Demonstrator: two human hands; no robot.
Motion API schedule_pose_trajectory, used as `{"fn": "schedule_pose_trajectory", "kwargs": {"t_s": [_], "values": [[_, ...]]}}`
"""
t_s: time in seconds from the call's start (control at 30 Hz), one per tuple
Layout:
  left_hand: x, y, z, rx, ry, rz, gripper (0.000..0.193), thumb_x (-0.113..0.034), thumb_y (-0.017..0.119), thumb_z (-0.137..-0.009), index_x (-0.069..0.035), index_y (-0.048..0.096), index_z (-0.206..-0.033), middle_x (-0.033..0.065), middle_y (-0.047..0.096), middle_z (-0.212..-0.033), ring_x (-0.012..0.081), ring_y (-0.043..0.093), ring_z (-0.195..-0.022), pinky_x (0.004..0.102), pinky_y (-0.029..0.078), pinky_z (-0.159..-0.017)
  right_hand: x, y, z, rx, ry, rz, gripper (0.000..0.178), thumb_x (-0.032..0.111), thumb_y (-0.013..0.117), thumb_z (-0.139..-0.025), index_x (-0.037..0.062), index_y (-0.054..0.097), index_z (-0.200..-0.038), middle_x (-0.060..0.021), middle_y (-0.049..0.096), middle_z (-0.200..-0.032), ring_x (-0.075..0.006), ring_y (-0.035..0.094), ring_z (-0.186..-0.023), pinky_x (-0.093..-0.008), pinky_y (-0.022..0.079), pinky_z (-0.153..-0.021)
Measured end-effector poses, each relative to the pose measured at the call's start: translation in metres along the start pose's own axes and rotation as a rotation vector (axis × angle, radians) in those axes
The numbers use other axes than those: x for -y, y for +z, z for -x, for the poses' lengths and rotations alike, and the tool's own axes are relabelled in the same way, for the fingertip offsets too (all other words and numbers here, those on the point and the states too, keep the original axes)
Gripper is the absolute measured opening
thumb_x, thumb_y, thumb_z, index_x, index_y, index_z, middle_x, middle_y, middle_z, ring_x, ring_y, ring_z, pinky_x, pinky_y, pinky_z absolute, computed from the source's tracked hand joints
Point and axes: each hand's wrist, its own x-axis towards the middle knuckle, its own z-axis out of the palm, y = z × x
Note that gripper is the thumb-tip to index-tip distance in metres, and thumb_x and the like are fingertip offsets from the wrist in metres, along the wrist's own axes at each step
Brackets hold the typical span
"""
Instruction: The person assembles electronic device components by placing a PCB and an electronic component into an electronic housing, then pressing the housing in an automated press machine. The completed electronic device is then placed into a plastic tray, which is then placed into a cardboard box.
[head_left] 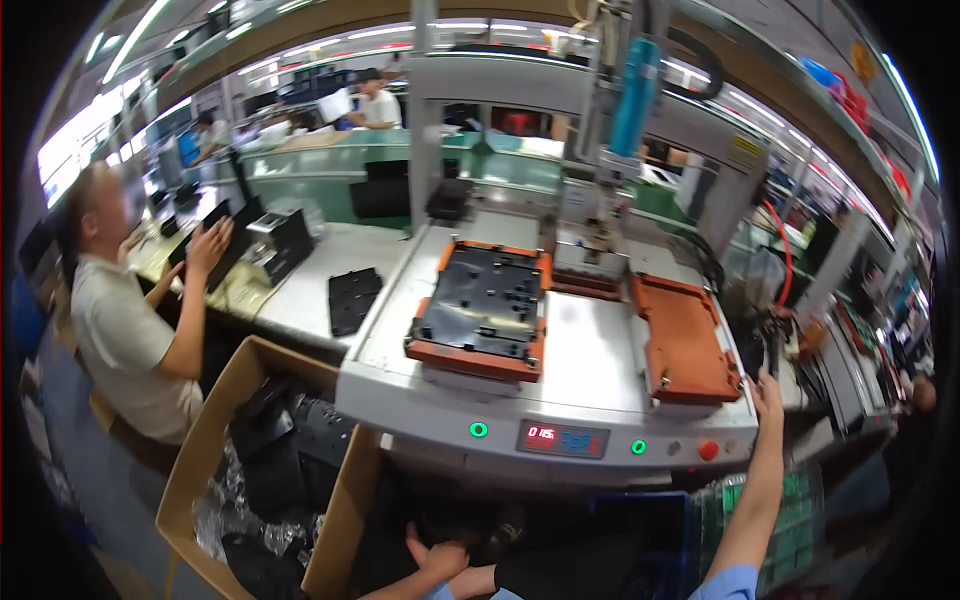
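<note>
My right hand (768, 396) reaches to the right edge of a white bench machine (600, 410). Its fingers are bent beside a dark, slim object (770, 345), and what they grip is hard to make out. My left hand (436, 556) is low in front of the machine, over my dark lap, its thumb raised and its fingers partly hidden. On the machine, a black plastic panel (482, 300) with small cut-outs lies in the left orange fixture (470, 362). The right orange fixture (685, 335) carries no panel.
An open cardboard box (345, 510) with black parts and clear wrap stands at the lower left. Another black panel (355, 298) lies on the left table. A person (130, 310) works there. A teal cylinder (634, 95) hangs above the machine; a red hose (787, 250) is at right.
</note>
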Motion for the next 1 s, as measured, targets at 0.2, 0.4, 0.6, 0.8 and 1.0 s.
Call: {"fn": "schedule_pose_trajectory", "kwargs": {"t_s": [0.2,0.4,0.6,0.8,1.0], "values": [[-0.018,-0.011,0.004,0.105,-0.071,0.125,0.051,-0.015,0.051,-0.077,-0.008,0.05,-0.127,0.0253,0.057,-0.115,0.0364,0.057,-0.105,0.0404,0.04,-0.095,0.074,0.039,0.005,-0.155,-0.389,0.848,0.023,0.02,0.054,-0.089,-0.0022,0.059,-0.096,-0.008,0.056,-0.086,-0.017,0.055,-0.074,-0.0317,0.049,-0.066],[-0.008,-0.003,0.006,0.046,-0.024,0.146,0.048,-0.011,0.049,-0.077,-0.007,0.05,-0.125,0.025,0.055,-0.119,0.0344,0.054,-0.111,0.039,0.037,-0.099,0.085,0.359,0.309,0.35,-0.969,0.985,0.024,0.015,0.05,-0.093,0.0003,0.059,-0.11,-0.0101,0.062,-0.105,-0.0168,0.058,-0.096,-0.0268,0.043,-0.085],[-0.013,-0.01,0.0,-0.011,0.05,0.067,0.038,-0.015,0.05,-0.077,-0.006,0.057,-0.113,0.0249,0.062,-0.1,0.0381,0.061,-0.092,0.0446,0.043,-0.089,-0.005,0.44,0.379,0.629,-0.848,1.265,0.044,0.035,0.05,-0.093,0.0025,0.048,-0.122,-0.0198,0.058,-0.111,-0.0308,0.058,-0.1,-0.0377,0.044,-0.085],[-0.014,-0.012,0.006,-0.161,0.108,0.123,0.027,-0.015,0.05,-0.077,-0.008,0.064,-0.099,0.0237,0.064,-0.088,0.0411,0.063,-0.079,0.0501,0.048,-0.077,-0.034,0.458,0.378,0.529,-0.676,1.245,0.041,0.028,0.043,-0.094,0.0005,0.042,-0.124,-0.0218,0.062,-0.092,-0.0387,0.059,-0.089,-0.044,0.044,-0.079],[-0.004,-0.005,0.001,-0.128,0.109,0.11,0.028,-0.017,0.049,-0.078,-0.007,0.063,-0.1,0.0224,0.064,-0.089,0.0404,0.063,-0.081,0.0504,0.048,-0.077,0.005,0.494,0.35,0.553,-0.682,1.622,0.038,0.036,0.037,-0.093,0.006,0.059,-0.099,-0.0218,0.063,-0.092,-0.0402,0.06,-0.088,-0.0487,0.046,-0.078]]}}
